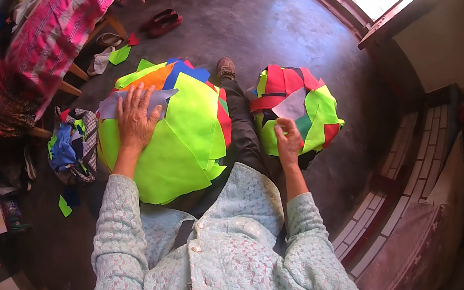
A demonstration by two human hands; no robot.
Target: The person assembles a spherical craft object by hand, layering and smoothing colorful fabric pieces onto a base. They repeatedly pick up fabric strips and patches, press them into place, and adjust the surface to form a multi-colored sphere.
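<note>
My left hand (138, 116) lies with its fingers spread over a grey cloth piece (162, 98) on top of a large round heap of cloth pieces (184, 144). Neon yellow-green pieces cover most of that heap, with orange, blue and red ones at its far side. Over the near side of a smaller heap (324, 108) to the right is my right hand (287, 141), its fingers loosely bent and apart with nothing visible in them. Red, yellow-green, green and dark pieces make up this heap, and another grey piece (291, 104) lies just beyond my right fingertips.
My dark-trousered leg (241, 122) stretches between the heaps. At left are a pink plaid cloth (60, 29) draped over wooden furniture, a checked bag of scraps (77, 143), and dark red shoes (163, 22). White bricks or tiles (417, 172) lie stacked on the right.
</note>
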